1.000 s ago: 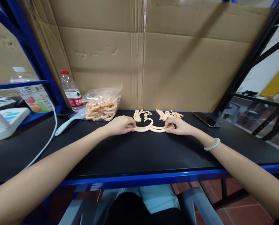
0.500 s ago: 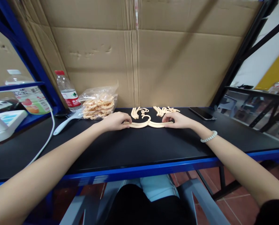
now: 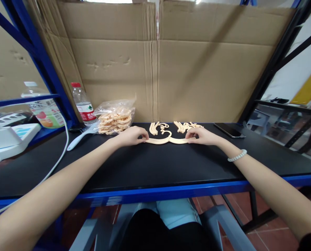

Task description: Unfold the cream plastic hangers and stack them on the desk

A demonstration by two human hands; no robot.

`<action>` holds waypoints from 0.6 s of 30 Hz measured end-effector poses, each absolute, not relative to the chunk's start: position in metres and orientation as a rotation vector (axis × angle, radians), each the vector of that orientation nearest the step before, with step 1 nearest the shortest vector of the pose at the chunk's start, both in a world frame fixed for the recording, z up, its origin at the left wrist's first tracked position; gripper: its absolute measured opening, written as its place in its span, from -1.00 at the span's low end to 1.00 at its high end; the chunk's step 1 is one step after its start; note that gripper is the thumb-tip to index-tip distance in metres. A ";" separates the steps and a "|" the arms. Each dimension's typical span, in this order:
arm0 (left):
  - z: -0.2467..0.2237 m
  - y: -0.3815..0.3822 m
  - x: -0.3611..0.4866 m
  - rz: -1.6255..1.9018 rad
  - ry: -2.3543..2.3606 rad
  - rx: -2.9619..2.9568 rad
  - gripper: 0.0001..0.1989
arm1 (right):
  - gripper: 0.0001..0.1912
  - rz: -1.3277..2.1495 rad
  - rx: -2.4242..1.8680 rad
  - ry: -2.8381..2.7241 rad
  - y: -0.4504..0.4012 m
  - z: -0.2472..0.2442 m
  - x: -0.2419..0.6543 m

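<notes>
A cream-coloured clothes hanger [image 3: 157,141] lies low over the black tabletop, its curled hook pointing away from me and its two arms spread sideways. My left hand [image 3: 134,136] pinches the tip of its left arm between thumb and fingers. At the opposite tip, my right hand [image 3: 202,135] has its fingers closed round the right arm. Just behind the hanger sit two small groups of cream pieces, a left pile [image 3: 155,128] and a right pile [image 3: 184,126]. The ends of the hanger are partly hidden by my fingers.
A clear bag [image 3: 116,116] of similar cream pieces stands at the back left, beside a red-capped bottle [image 3: 85,108] and a pale blue-handled brush [image 3: 79,137]. A phone [image 3: 228,130] lies at the back right. A white cable [image 3: 56,164] crosses the table's left side. Cardboard [image 3: 113,69] walls the back.
My view has shifted slightly, so everything sits a little further right and lower. Both hands keep their grip on the hanger's two ends.
</notes>
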State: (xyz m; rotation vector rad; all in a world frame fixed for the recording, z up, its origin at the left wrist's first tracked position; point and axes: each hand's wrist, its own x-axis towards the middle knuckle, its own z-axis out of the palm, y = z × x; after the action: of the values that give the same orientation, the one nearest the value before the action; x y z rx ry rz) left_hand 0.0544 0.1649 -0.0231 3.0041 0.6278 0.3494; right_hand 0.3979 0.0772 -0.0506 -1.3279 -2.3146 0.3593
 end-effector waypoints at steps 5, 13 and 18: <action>-0.023 0.165 0.053 0.350 0.630 3.000 -0.83 | -0.76 0.344 -1.319 -2.307 0.079 -0.053 0.398; -0.022 0.166 0.053 0.366 0.621 3.017 -0.81 | -0.81 0.243 -1.296 -2.343 0.081 -0.054 0.400; -0.022 0.165 0.053 0.359 0.632 3.023 -0.80 | -0.85 0.144 -1.316 -2.363 0.078 -0.053 0.398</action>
State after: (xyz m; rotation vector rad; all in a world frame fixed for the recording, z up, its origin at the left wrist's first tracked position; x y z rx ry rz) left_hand 0.0528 0.1651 -0.0219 3.0228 0.6322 0.3594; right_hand 0.3976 0.0782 -0.0529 -1.3162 -2.3629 0.1436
